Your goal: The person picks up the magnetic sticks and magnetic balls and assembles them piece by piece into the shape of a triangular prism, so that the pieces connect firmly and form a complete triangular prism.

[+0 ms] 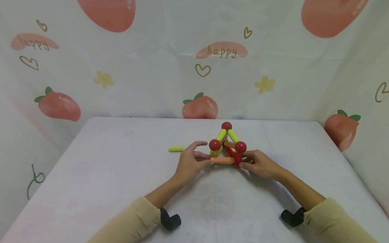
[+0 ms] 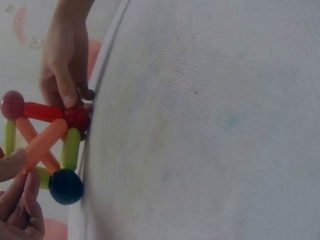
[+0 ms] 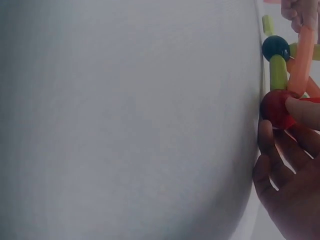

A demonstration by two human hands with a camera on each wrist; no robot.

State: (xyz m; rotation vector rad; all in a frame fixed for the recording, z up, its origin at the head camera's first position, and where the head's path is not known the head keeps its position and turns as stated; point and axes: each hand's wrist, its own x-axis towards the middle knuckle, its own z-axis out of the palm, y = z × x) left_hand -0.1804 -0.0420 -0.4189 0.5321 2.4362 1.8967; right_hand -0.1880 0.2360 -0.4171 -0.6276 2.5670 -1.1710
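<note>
A framework of sticks and balls stands on the table, with a red ball (image 1: 227, 126) at its top back and two more red balls at the front. Yellow-green sticks (image 1: 233, 136), red sticks and orange sticks join the balls. My left hand (image 1: 191, 162) pinches one end of an orange stick (image 1: 222, 160) between thumb and fingers. That stick's other end meets a low red ball (image 3: 275, 107), which my right hand (image 1: 261, 164) holds between thumb and fingers. A dark blue-green ball (image 2: 66, 186) shows at a lower corner in both wrist views.
A loose yellow-green stick (image 1: 176, 149) lies on the white table (image 1: 131, 149) left of the framework. Behind the table hangs a cloth (image 1: 162, 63) printed with fruit. Black wrist devices (image 1: 170, 219) sit at both cuffs.
</note>
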